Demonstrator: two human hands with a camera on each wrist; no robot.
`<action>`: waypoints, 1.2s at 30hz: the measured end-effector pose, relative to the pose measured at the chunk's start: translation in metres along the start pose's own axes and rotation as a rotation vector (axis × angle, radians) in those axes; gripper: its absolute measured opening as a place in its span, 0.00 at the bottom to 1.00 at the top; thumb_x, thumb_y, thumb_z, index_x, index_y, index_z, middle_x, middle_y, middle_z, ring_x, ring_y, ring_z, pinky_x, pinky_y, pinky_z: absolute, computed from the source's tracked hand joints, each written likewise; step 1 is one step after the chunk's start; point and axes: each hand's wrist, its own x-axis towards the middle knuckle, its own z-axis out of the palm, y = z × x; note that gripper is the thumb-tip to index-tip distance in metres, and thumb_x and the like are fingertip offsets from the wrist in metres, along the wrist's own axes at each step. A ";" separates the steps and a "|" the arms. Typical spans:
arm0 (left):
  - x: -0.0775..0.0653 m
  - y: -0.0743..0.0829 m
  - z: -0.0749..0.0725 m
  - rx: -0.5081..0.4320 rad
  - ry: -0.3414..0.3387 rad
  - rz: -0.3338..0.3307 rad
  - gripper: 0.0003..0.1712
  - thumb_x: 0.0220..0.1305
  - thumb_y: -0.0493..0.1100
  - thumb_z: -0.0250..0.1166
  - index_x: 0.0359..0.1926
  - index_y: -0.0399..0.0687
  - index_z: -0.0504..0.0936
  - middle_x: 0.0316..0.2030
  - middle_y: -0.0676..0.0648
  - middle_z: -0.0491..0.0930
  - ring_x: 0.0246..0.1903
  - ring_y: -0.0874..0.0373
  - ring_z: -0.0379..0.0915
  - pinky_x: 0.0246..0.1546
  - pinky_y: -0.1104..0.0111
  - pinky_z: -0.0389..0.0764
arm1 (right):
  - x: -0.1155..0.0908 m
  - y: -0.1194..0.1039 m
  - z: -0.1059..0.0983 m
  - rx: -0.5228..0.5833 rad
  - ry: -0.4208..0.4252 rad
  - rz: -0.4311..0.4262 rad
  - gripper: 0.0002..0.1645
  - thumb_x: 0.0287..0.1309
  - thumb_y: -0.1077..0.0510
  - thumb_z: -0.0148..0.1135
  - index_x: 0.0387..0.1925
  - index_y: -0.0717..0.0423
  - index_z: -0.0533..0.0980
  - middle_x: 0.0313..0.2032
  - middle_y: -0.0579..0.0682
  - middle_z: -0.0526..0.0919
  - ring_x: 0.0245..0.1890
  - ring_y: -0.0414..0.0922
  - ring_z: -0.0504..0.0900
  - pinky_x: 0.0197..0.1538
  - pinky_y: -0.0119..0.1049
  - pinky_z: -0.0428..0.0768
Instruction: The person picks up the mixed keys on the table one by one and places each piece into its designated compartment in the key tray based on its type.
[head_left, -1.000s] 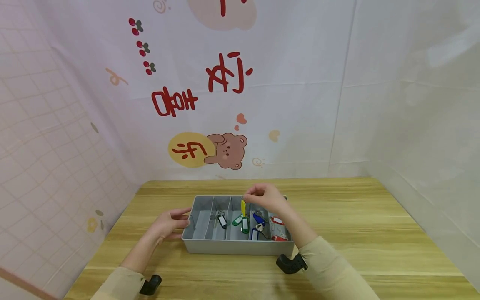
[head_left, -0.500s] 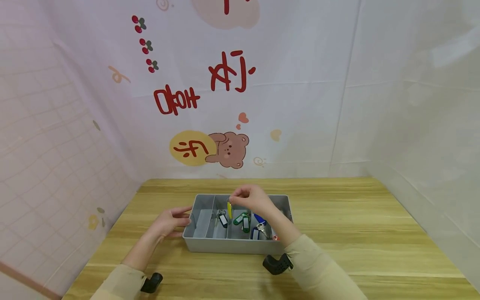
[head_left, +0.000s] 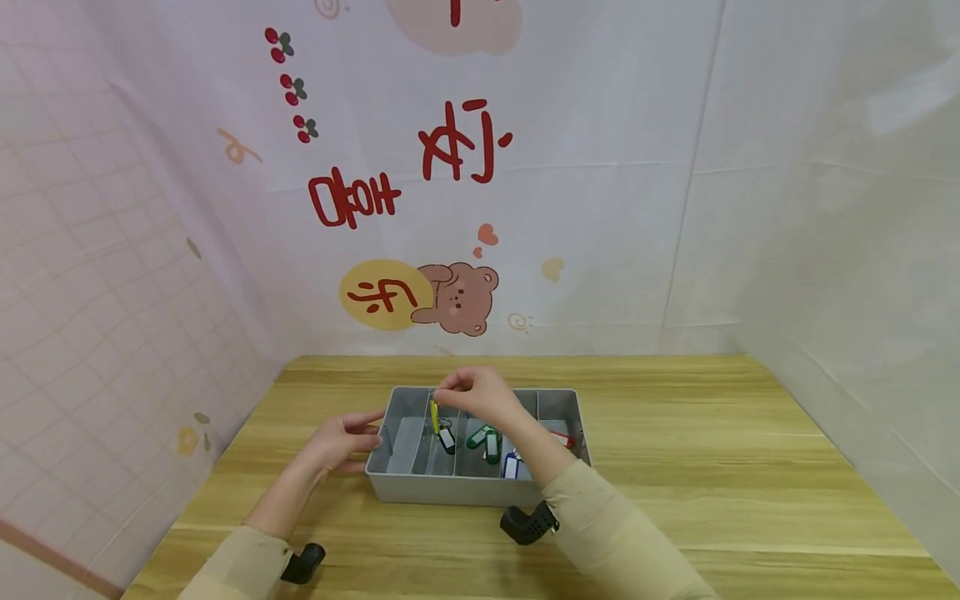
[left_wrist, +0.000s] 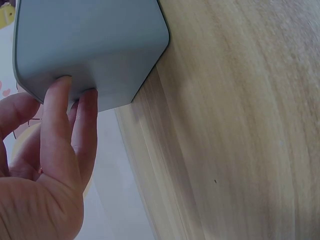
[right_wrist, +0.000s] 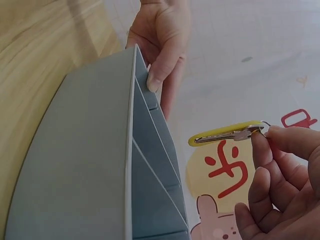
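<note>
My right hand (head_left: 480, 396) pinches the ring of a yellow key tag (head_left: 435, 417) between thumb and fingertips. A silver key (right_wrist: 240, 134) hangs with the tag, seen clearly in the right wrist view. They hang over the left part of a grey divided tray (head_left: 450, 490), close to the divider between its two leftmost compartments. My left hand (head_left: 337, 446) is at the tray's left end, its extended fingers touching the outer wall in the left wrist view. A black key tag (head_left: 447, 440) lies in the second compartment from the left, below the yellow one.
Green key tags (head_left: 492, 447) lie in the middle compartment, a blue key tag (head_left: 512, 467) in the one right of it. A red key tag (head_left: 562, 438) shows in the rightmost one, partly behind my right forearm. The wooden table (head_left: 750, 467) meets a printed curtain (head_left: 600, 208) behind.
My right hand has carried the yellow key tag leftward, from over the middle compartment to the tray's left part. My left hand has stayed at the tray's end.
</note>
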 end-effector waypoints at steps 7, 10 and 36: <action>-0.002 0.001 0.001 0.021 -0.015 0.001 0.34 0.65 0.31 0.64 0.71 0.37 0.66 0.57 0.30 0.75 0.44 0.45 0.81 0.37 0.54 0.85 | 0.009 -0.004 0.010 -0.018 0.019 0.012 0.09 0.61 0.51 0.68 0.34 0.53 0.85 0.32 0.43 0.84 0.37 0.47 0.82 0.41 0.38 0.78; -0.002 0.002 0.001 0.025 -0.017 0.002 0.34 0.66 0.31 0.63 0.71 0.36 0.66 0.57 0.30 0.75 0.45 0.44 0.81 0.37 0.54 0.85 | 0.013 -0.005 0.015 -0.010 0.023 0.024 0.09 0.61 0.52 0.68 0.33 0.53 0.85 0.31 0.42 0.85 0.39 0.49 0.83 0.42 0.38 0.79; -0.002 0.003 0.002 0.019 -0.007 0.000 0.33 0.64 0.30 0.64 0.70 0.35 0.67 0.57 0.28 0.74 0.44 0.45 0.81 0.36 0.54 0.85 | 0.030 -0.001 0.040 -0.066 0.054 0.148 0.07 0.59 0.53 0.70 0.30 0.53 0.87 0.30 0.42 0.84 0.34 0.41 0.80 0.43 0.41 0.80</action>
